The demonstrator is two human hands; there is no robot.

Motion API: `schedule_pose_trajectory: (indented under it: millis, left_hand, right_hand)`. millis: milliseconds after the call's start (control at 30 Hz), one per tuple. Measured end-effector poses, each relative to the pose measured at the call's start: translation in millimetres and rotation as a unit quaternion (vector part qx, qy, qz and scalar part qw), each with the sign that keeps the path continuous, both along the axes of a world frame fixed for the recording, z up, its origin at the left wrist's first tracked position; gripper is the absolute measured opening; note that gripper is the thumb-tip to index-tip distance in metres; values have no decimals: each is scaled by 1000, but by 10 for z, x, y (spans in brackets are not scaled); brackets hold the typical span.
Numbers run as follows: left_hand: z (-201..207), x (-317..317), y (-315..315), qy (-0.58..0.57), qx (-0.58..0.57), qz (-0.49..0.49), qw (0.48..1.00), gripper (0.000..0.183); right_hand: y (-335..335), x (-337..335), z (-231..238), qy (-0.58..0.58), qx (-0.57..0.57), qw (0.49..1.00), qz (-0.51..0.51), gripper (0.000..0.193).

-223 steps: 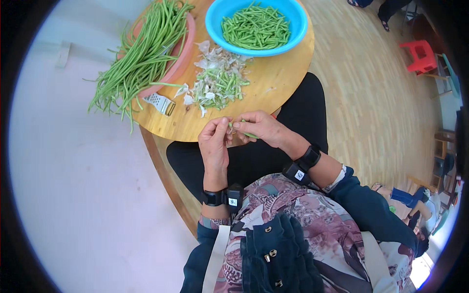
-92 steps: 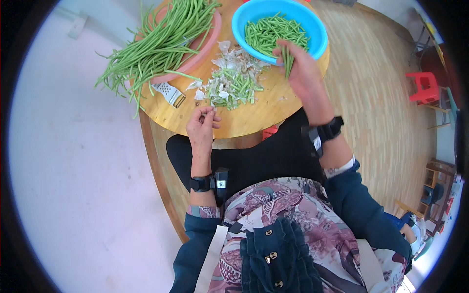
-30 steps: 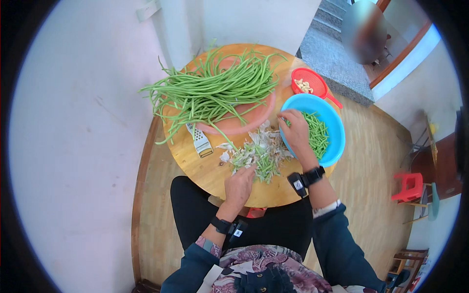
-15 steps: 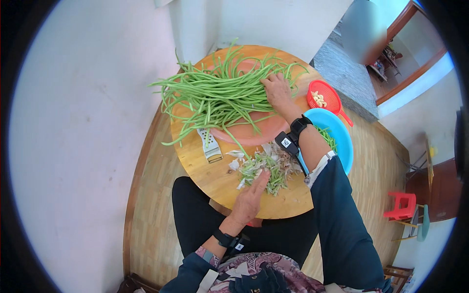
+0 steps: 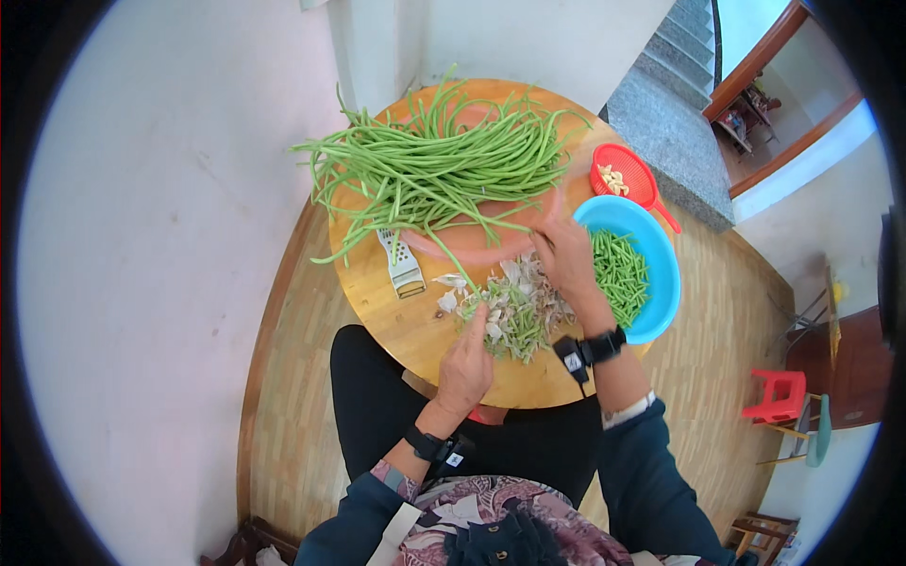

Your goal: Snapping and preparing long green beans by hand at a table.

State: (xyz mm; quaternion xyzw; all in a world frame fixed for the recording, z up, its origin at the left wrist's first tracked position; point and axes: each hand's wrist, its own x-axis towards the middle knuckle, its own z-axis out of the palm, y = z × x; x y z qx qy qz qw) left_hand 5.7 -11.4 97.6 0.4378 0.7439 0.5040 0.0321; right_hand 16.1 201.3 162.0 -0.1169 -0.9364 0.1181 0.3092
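A large heap of green long beans (image 5: pixel 434 160) lies on a pinkish-orange tray (image 5: pixel 481 247) on a round wooden table. My right hand (image 5: pixel 569 259) is closed at the tray's near right edge, its fingertips on the end of a long bean. Closer to me, my left hand (image 5: pixel 465 363) has its fingers together at the tip of another bean that trails from the heap. Between and beyond the hands spreads a pile of trimmed bean ends and papery garlic skins (image 5: pixel 519 316). Cut bean pieces (image 5: pixel 618 278) fill part of a blue basin (image 5: pixel 665 283) beside my right hand.
A red strainer (image 5: pixel 637 170) with peeled garlic cloves (image 5: pixel 613 179) stands behind the basin, its handle sticking out rightward. A metal grater (image 5: pixel 406 274) lies by the tray's left front. White walls close in at left and back; stone stairs (image 5: pixel 665 104) rise at the back right.
My right hand has come back from the heap toward me, bringing a bean's end to the tray edge. My left hand has shifted slightly left and up, its fingers drawn in at a bean tip.
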Motion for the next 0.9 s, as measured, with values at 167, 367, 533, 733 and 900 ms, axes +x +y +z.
schedule_pose_trajectory:
  millis: [167, 367, 533, 733, 900]
  left_hand:
    - [104, -31, -28, -14, 7, 67, 998, 62]
    - [154, -52, -60, 1, -5, 63, 998, 60]
    - [288, -42, -74, -12, 52, 69, 996, 50]
    - [409, -56, -211, 72, 106, 81, 988, 32]
    - [594, -57, -399, 4, 184, 128, 975, 8]
  right_hand:
    - [-593, 703, -206, 28, -226, 972, -50, 9]
    - [-1208, 1191, -12, 18, -381, 923, -52, 10]
    - [-1542, 1317, 177, 21, -424, 904, -43, 9]
    - [-1782, 1345, 296, 22, -446, 894, 37, 9]
    - [-1859, 1362, 442, 21, -494, 835, 242, 23]
